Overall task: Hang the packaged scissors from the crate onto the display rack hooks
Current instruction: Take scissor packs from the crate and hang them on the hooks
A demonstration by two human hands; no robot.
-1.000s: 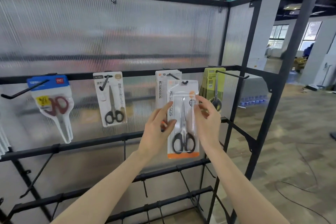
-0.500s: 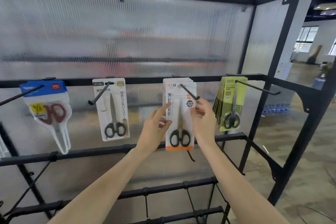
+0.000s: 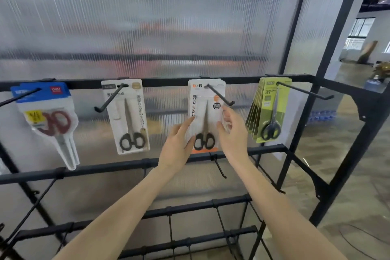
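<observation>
A white pack of black-handled scissors with an orange bottom strip (image 3: pixel 205 112) hangs at the front of a small stack on the third hook (image 3: pixel 220 96) of the black display rack (image 3: pixel 164 81). My left hand (image 3: pixel 177 145) touches the pack's left edge with its straight index finger and thumb. At the pack's right edge is my right hand (image 3: pixel 232 133), its fingers loosely spread against the edge. The crate is out of view.
A blue-topped pack with red scissors (image 3: pixel 42 107) and a white pack (image 3: pixel 126 116) hang on hooks to the left, and several green packs (image 3: pixel 270 112) to the right. Empty hooks (image 3: pixel 219 167) jut from the lower bars. Ribbed translucent panels back the rack.
The pack slid from the hook's tip back along the hook against the stack. My hands loosened from holding its sides, and the camera moved closer to the rack.
</observation>
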